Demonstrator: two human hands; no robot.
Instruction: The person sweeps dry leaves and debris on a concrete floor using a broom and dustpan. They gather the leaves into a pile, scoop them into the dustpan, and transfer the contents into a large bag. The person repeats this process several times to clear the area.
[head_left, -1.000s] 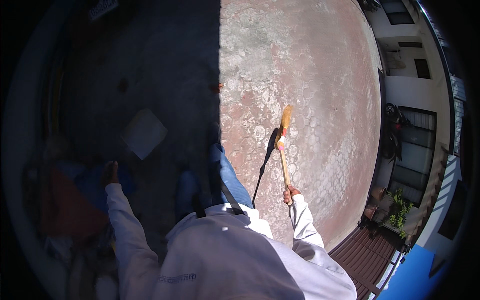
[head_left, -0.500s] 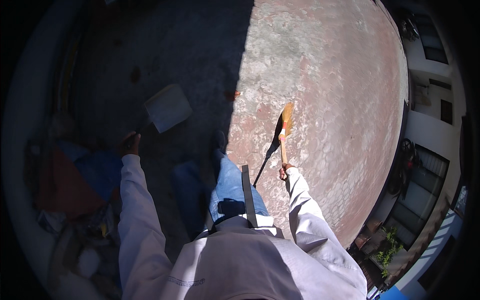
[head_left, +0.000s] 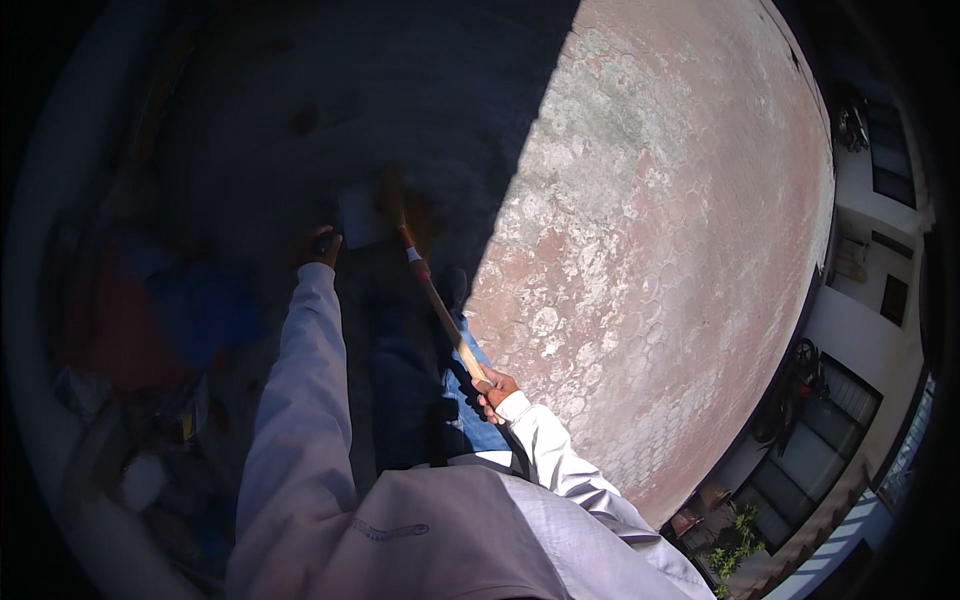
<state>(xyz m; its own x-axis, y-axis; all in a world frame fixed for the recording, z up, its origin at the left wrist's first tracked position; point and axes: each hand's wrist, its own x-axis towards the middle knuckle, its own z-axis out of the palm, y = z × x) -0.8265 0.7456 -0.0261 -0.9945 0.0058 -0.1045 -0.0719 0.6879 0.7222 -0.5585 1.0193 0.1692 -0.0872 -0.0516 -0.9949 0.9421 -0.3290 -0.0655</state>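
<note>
My right hand (head_left: 494, 393) is closed around the wooden handle of a small straw broom (head_left: 420, 272), just at the sunlit side of the shadow line. The broom slants up and left, and its straw head lies in the shade beside a pale dustpan (head_left: 366, 218). Whether the straw touches the pan is too dark to tell. My left hand (head_left: 320, 246) is closed at the near left of the dustpan, on its dark handle, which mostly disappears in the shadow. Below the broom are my legs in blue jeans (head_left: 470, 410).
Sunlit reddish paving (head_left: 640, 260) spreads to the right. On the shaded left lie red and blue sheets (head_left: 205, 315) and a jumble of bags (head_left: 150, 480). A building (head_left: 840, 370), a parked motorcycle (head_left: 790, 395) and potted plants (head_left: 735, 540) line the right side.
My right hand has swung the broom leftward from the sunlit paving into the shade, next to the dustpan. My left hand and the dustpan have shifted somewhat to the right.
</note>
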